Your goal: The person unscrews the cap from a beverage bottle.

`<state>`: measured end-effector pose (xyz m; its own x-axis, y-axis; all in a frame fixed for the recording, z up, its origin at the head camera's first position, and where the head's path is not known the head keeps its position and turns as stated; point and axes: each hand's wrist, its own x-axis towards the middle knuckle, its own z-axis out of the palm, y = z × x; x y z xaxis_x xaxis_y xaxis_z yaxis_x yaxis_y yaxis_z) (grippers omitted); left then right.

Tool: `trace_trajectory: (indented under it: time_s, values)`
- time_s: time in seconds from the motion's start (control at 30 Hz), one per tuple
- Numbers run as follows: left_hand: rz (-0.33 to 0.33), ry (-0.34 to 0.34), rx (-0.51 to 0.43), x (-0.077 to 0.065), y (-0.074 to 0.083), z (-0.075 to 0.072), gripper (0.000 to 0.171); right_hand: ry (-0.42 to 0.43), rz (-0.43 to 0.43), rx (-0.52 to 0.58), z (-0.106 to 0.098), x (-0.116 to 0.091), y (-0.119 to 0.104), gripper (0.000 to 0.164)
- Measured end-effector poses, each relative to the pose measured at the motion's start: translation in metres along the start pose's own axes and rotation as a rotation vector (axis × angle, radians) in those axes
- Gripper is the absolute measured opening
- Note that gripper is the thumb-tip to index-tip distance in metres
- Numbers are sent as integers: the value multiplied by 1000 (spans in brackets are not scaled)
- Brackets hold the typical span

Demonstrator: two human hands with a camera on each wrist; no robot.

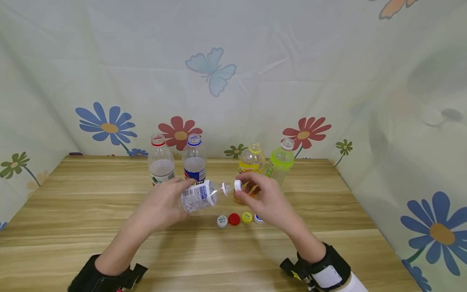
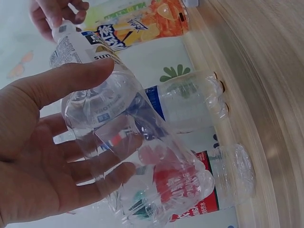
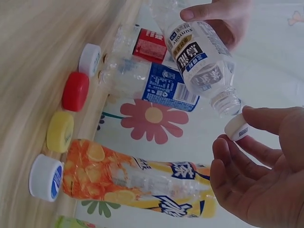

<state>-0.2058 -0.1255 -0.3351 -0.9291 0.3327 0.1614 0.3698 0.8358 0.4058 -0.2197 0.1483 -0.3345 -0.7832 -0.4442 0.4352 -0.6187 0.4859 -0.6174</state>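
In the head view my left hand grips a clear plastic bottle with a white label, tipped on its side above the table. The bottle's uncapped mouth points right. My right hand pinches a white bottle cap between thumb and fingers, just off the mouth. In the left wrist view, the thumb and fingers wrap round the clear bottle body. Below the hands, a white cap, a red cap, a yellow cap and a white-and-blue cap lie in a row.
Behind the hands stand several uncapped bottles: one with a red neck ring, one with a blue ring, a yellow-labelled one and a green one. A flowered cloth backs the wooden table.
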Motion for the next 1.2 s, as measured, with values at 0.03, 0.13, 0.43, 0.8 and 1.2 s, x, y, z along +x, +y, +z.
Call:
trace_trajectory:
  time_s: [0.03, 0.13, 0.43, 0.8, 1.2]
  values:
    - [0, 0, -7, 0, 0, 0, 81, 10, -6, -20, -2, -1, 0, 30]
    - [-5, 0, -31, 0, 0, 0, 82, 24, -7, -75, -7, -4, -1, 30]
    - [-41, 5, -84, -1, 0, -2, 80, -35, 18, -189, -15, -7, 7, 24]
    - [-54, 36, -94, -1, 7, -4, 82, -288, 198, -447, -21, -13, 22, 19]
    - [-34, 78, -134, -1, 13, 0, 84, -491, 370, -589, -21, -19, 43, 20]
